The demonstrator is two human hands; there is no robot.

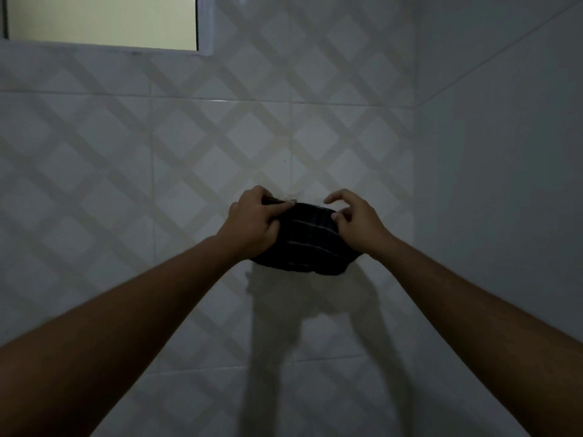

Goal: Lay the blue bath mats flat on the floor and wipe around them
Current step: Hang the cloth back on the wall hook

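Biggest risk I see: the dark striped cloth (306,244) is bunched up against the tiled wall (157,152) on what looks like a small clear hook (288,197), so a hard tug could snag it or pop that fitting off. The left hand (252,219) is curled tight over the cloth's top left corner, while the right hand (353,219) is half spread, thumb and a finger seemingly pinching the right edge. No blue bath mats or floor in view.
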